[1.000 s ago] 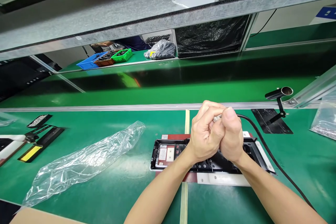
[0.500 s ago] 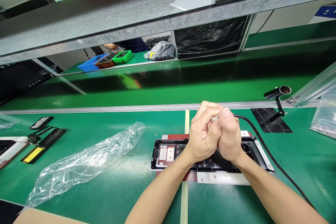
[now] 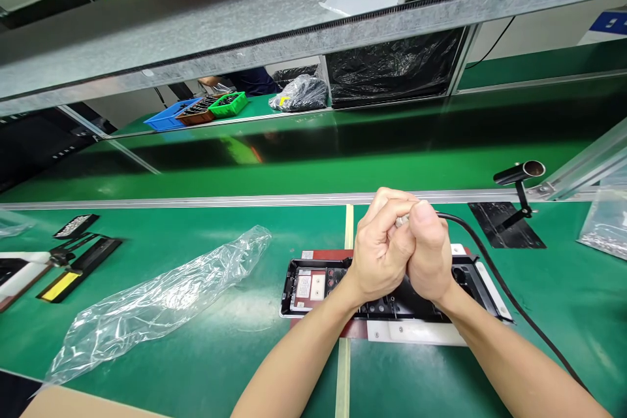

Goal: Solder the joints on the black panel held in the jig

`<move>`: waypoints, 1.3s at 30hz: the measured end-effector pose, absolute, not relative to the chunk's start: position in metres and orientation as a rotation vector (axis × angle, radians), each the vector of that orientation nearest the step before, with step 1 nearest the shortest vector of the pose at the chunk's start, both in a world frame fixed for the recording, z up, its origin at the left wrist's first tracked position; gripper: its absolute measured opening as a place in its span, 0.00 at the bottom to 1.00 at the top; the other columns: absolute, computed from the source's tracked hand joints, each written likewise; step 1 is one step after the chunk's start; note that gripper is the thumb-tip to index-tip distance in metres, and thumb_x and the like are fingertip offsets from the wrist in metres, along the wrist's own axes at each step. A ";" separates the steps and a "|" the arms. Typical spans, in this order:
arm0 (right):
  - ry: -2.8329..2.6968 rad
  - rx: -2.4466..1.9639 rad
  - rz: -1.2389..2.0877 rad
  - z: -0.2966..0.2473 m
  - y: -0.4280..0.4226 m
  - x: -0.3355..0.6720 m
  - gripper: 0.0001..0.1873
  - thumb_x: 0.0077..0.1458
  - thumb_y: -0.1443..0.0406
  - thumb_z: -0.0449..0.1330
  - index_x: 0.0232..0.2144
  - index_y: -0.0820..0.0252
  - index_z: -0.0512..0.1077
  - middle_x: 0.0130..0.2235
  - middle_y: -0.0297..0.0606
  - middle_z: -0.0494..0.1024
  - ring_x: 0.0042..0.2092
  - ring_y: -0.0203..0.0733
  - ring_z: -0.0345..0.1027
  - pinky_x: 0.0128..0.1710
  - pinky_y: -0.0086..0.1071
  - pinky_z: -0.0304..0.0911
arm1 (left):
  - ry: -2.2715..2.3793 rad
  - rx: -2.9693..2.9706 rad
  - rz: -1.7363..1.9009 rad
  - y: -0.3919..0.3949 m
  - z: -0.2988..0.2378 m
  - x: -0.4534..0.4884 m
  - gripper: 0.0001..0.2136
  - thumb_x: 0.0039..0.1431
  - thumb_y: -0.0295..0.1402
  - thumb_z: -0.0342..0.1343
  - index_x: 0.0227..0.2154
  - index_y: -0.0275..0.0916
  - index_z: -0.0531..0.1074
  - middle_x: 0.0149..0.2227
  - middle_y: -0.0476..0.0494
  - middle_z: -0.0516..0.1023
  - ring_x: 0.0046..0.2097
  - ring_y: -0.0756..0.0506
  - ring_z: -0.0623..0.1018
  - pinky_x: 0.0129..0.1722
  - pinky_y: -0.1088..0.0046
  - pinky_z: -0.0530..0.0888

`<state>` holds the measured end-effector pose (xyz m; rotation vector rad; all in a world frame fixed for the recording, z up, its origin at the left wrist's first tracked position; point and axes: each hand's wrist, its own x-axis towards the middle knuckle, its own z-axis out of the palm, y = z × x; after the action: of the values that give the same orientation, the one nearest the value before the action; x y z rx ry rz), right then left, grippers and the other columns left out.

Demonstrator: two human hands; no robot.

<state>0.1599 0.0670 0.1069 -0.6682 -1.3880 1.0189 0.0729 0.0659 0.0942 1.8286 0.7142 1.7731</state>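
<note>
My left hand [image 3: 379, 255] and right hand [image 3: 430, 258] press together, both grips clamped on the silver cable plug [image 3: 402, 221]. Its black cable [image 3: 494, 274] trails off to my right. I hold the plug just above the open black housing [image 3: 313, 287] on the green worktop [image 3: 196, 366]; the housing's left end holds white labelled panels. A crumpled clear bag [image 3: 157, 304] lies to the left. On the far bench, the green bin [image 3: 228, 103] and brown bin [image 3: 198, 112] hold dark parts; I cannot tell what the blue bin [image 3: 166, 119] holds.
</note>
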 end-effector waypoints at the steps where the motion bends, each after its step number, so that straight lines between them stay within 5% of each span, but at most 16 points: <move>1: -1.390 -0.669 1.018 0.107 0.067 0.160 0.30 0.67 0.45 0.50 0.22 0.58 0.63 0.26 0.34 0.66 0.30 0.38 0.62 0.28 0.33 0.59 | 0.716 1.826 1.772 0.066 0.094 0.073 0.16 0.74 0.42 0.48 0.42 0.37 0.77 0.42 0.40 0.77 0.46 0.44 0.76 0.47 0.65 0.75; 9: -1.390 -0.668 0.985 0.111 0.066 0.159 0.30 0.67 0.45 0.50 0.20 0.58 0.60 0.24 0.32 0.61 0.26 0.35 0.54 0.27 0.33 0.58 | 0.727 1.816 1.768 0.065 0.095 0.073 0.16 0.74 0.42 0.48 0.42 0.37 0.77 0.42 0.39 0.77 0.46 0.44 0.75 0.48 0.64 0.75; 23: -1.382 -0.692 1.001 0.114 0.065 0.160 0.31 0.66 0.43 0.50 0.19 0.56 0.56 0.23 0.32 0.58 0.29 0.39 0.61 0.28 0.35 0.60 | 0.704 1.825 1.791 0.067 0.094 0.074 0.16 0.73 0.41 0.48 0.42 0.37 0.77 0.42 0.39 0.77 0.46 0.44 0.75 0.47 0.64 0.76; 39: -1.381 -0.656 1.051 0.107 0.068 0.160 0.30 0.66 0.43 0.50 0.22 0.57 0.63 0.27 0.35 0.65 0.31 0.40 0.62 0.33 0.37 0.62 | 0.737 1.851 1.801 0.067 0.095 0.075 0.17 0.74 0.43 0.47 0.41 0.38 0.76 0.41 0.39 0.77 0.45 0.44 0.76 0.46 0.64 0.77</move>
<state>0.1596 0.0676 0.1066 -0.6564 -1.3810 1.0514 0.0748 0.0667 0.0953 1.8514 0.7372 1.8012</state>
